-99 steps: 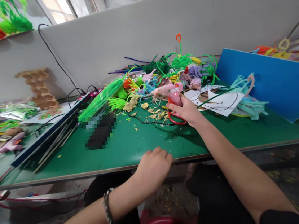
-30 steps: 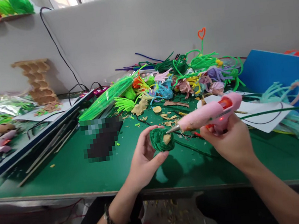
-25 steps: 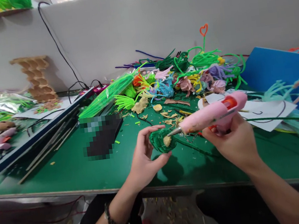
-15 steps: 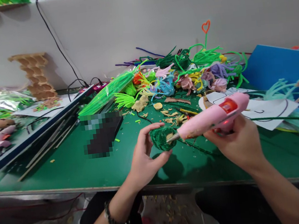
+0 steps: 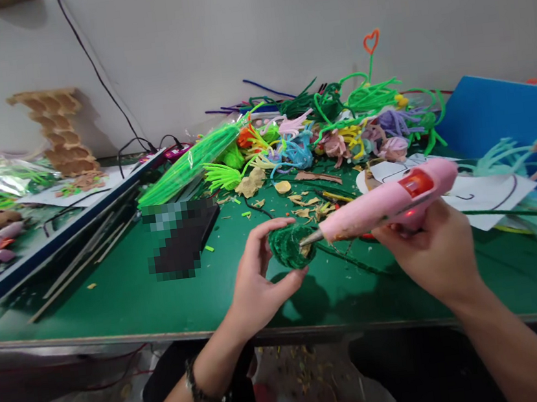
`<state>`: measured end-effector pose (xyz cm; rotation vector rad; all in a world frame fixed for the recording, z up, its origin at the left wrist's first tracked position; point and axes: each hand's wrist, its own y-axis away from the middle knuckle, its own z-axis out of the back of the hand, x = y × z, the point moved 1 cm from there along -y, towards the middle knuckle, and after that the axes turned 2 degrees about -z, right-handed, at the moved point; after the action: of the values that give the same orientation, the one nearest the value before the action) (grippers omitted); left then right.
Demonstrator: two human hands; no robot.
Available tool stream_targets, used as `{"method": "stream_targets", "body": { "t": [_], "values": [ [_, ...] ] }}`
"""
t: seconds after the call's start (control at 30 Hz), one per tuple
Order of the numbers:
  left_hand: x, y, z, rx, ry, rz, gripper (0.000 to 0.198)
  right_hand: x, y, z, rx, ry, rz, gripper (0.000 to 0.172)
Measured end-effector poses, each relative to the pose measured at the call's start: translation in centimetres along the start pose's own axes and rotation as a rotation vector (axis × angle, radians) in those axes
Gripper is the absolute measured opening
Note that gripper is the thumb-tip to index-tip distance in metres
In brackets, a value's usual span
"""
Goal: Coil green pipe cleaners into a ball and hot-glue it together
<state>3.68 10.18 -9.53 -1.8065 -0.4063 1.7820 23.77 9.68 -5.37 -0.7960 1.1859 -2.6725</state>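
**Glue gun lifted from the clutter and brought to the green coil**

The right hand point(image 5: 438, 252), which earlier grips the pink glue gun point(image 5: 386, 203) far out among the scraps, now holds it close in, nozzle touching the dark green coil point(image 5: 290, 247). The left hand point(image 5: 259, 280), earlier a fist resting empty at the bench point(image 5: 114, 298) edge, now pinches that coil above the bench. Over the last second the nozzle slides from the coil's tan centre toward its right edge.
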Motion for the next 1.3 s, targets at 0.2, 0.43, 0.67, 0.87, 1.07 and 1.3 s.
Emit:
{"method": "stream_targets", "body": {
  "t": [0.2, 0.43, 0.67, 0.87, 1.07, 1.3],
  "values": [
    [0.07, 0.09, 0.12, 0.002, 0.007, 0.005, 0.044, 0.08, -0.29, 0.28, -0.033, 0.035, 0.067, 0.023],
    [-0.06, 0.00, 0.16, -0.009, 0.001, 0.030, 0.044, -0.33, -0.27, 0.37, -0.038, 0.058, 0.086, 0.015],
    [0.00, -0.07, 0.09, -0.016, 0.002, 0.029, 0.043, -0.31, -0.19, 0.35, -0.037, 0.055, 0.083, 0.014],
    [0.04, -0.05, 0.08, -0.007, 0.011, 0.039, 0.043, 0.16, -0.17, 0.21, -0.068, 0.106, 0.129, 0.012],
    [0.04, 0.02, 0.15, 0.003, 0.013, 0.029, 0.043, 0.49, -0.28, 0.32, -0.044, 0.099, 0.115, 0.017],
    [-0.08, 0.00, 0.12, 0.001, 0.067, 0.052, 0.043, 0.43, -0.18, 0.47, -0.049, 0.094, 0.154, 0.025]
  ]
}}
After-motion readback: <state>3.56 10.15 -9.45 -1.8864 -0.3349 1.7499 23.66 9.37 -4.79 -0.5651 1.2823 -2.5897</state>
